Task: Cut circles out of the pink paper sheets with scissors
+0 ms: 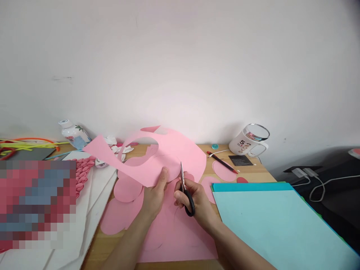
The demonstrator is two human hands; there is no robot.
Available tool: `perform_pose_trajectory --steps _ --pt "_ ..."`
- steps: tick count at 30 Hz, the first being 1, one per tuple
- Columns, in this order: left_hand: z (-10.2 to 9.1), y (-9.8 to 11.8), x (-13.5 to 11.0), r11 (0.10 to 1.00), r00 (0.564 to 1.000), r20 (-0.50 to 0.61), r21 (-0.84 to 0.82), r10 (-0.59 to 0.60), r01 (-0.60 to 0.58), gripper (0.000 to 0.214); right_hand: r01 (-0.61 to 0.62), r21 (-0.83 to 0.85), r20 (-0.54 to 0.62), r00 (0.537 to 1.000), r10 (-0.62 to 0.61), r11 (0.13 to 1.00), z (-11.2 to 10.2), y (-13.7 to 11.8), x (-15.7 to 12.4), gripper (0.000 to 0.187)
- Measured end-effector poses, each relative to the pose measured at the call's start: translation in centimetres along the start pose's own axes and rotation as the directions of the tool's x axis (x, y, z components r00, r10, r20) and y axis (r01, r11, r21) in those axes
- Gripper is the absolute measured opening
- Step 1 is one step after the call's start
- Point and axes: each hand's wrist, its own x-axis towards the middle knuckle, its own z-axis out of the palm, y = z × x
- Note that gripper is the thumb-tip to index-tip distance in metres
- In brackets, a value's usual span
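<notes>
My left hand [155, 195] pinches the lower edge of a large pink paper sheet [171, 153], lifted off the desk with rounded holes cut in it. My right hand [197, 200] grips black-handled scissors [185, 187], blades pointing up into the sheet's edge just right of my left thumb. Below both hands lie another pink sheet [174, 236] and pink rounded cut-outs [128, 189] on the wooden desk [98, 247].
A stack of light blue and teal paper [275, 221] lies at the right. At the back right stand a white mug [250, 142], a red pen [222, 162] and a black card [240, 160]. At the left are a bottle [73, 135], pipe cleaners [28, 144] and white paper [92, 198].
</notes>
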Motion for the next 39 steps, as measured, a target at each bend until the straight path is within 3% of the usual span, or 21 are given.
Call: perform_pose_trajectory --steps 9,23,39 --pt "-0.2 0.2 0.5 0.994 0.996 0.045 0.072 0.077 -0.081 0.047 0.035 0.038 0.012 0.999 -0.035 0.999 -0.3 0.4 0.2 0.029" --pt "-0.3 0.5 0.2 0.943 0.978 0.078 0.261 0.192 -0.206 0.044 0.069 -0.004 -0.008 0.998 -0.069 0.998 -0.6 0.5 0.2 0.035" --pt "-0.4 0.8 0.3 0.929 0.981 0.058 0.315 0.184 -0.193 0.039 0.061 0.017 0.03 0.998 -0.061 0.998 -0.8 0.6 0.4 0.036"
